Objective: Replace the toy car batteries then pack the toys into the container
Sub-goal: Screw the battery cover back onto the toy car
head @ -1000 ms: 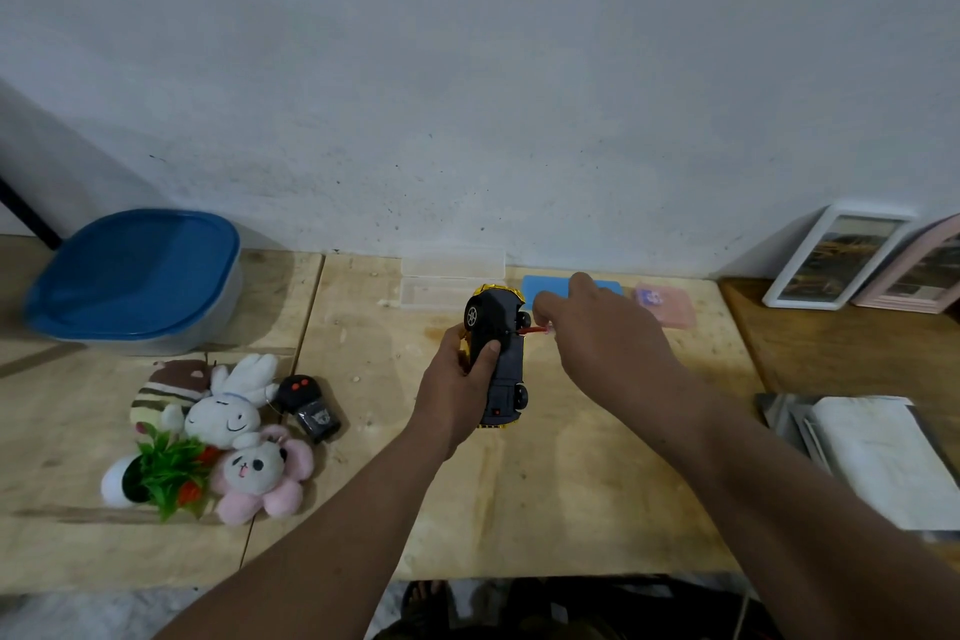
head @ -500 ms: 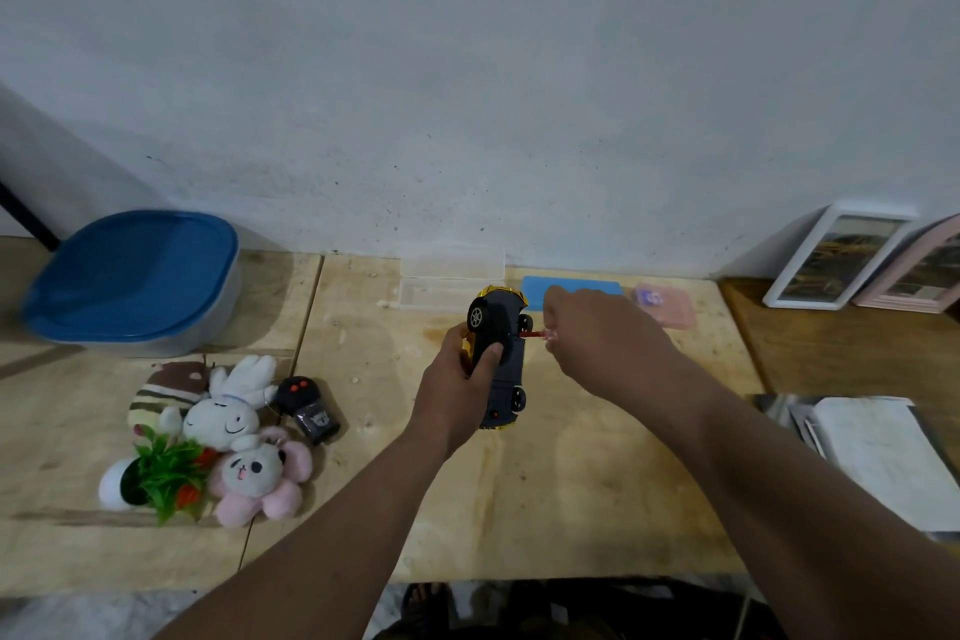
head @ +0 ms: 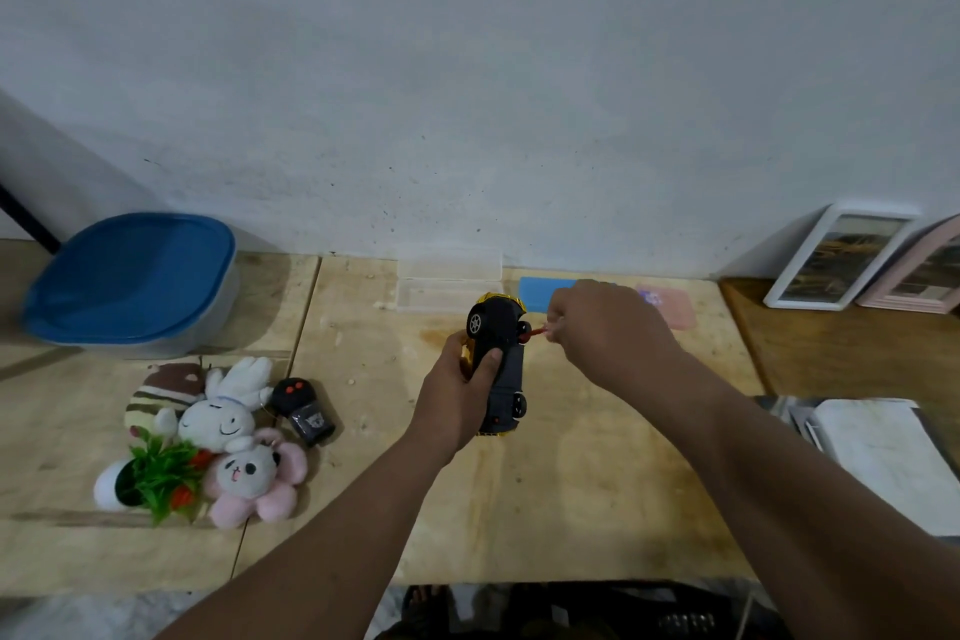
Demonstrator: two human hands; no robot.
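Note:
My left hand [head: 457, 395] grips a black and yellow toy car [head: 500, 369], turned on its side with the underside facing right, above the middle of the wooden table [head: 571, 483]. My right hand [head: 602, 327] pinches a small red-handled tool [head: 535, 333] whose tip meets the car's underside near the front wheel. A blue-lidded container [head: 130, 276] stands at the back left. In front of it lie plush toys [head: 218, 426], a small potted fake plant [head: 150, 481] and a black remote control [head: 304, 411].
A clear plastic box [head: 449, 286], a blue card [head: 540, 294] and a pink case [head: 670, 309] lie along the wall. Two picture frames [head: 841, 257] lean at the back right. A stack of papers [head: 883, 457] sits on the right.
My right hand has shifted slightly right and back, still holding the tool at the car's underside. The left hand keeps its grip on the car.

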